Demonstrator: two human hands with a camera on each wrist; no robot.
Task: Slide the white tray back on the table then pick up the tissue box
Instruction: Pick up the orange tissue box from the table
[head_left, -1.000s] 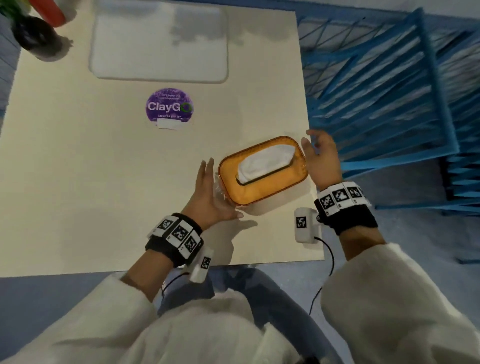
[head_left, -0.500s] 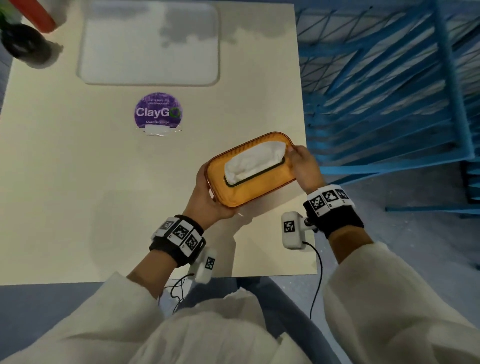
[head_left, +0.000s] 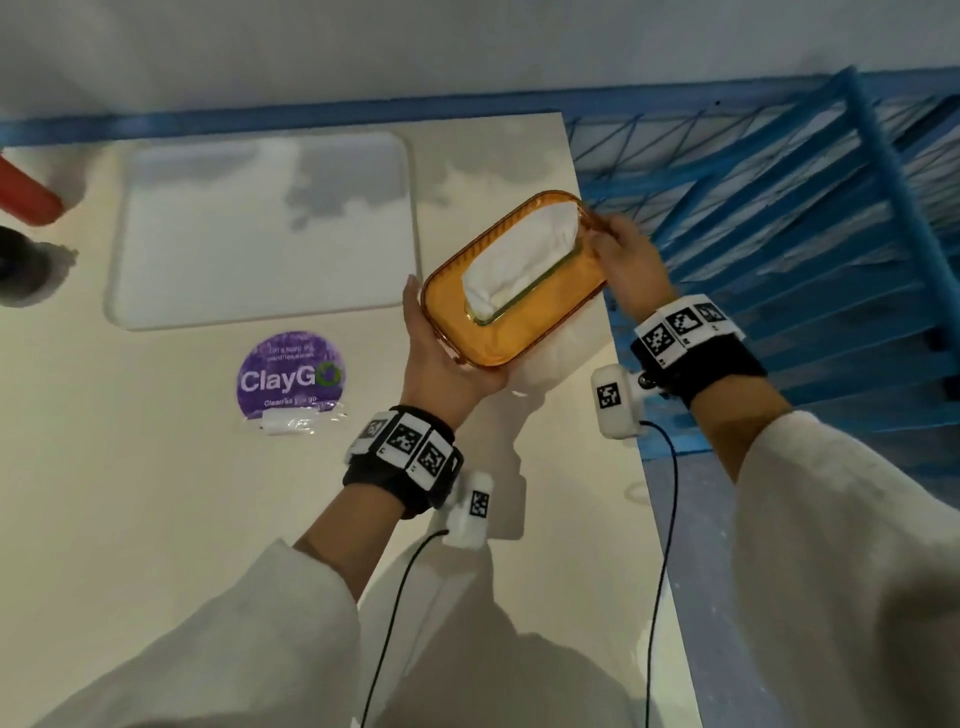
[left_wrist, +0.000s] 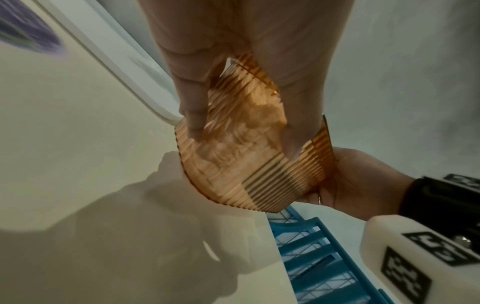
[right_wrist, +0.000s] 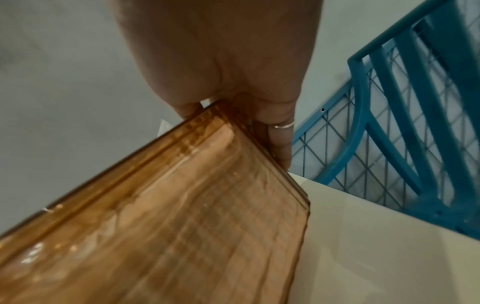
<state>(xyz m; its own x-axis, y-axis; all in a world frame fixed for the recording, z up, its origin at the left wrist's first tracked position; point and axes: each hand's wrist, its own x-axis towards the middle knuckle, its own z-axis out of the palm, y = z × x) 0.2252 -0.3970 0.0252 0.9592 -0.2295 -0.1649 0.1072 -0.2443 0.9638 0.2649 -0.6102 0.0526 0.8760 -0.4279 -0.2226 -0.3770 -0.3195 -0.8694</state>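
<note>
Left hand (head_left: 441, 358) grips the near end of the amber tissue box (head_left: 524, 312), fingers (left_wrist: 194, 115) curled under its ribbed base. Right hand (head_left: 626, 260) clasps the far end, thumb on the rim, ringed finger (right_wrist: 281, 133) down the end wall. Box held between both hands, lifted clear of the cream table (head_left: 130, 493), tilted, over the table's right edge; white tissue (head_left: 519, 260) pokes from the top slot. White tray (head_left: 260, 234) lies flat at the table's back, just left of the box. Purple ClayGo sticker (head_left: 291, 376) sits in front of the tray. Blue wire rack (head_left: 805, 218) stands right of the table. Red object (head_left: 26, 192) at far left, partly cut off.
</note>
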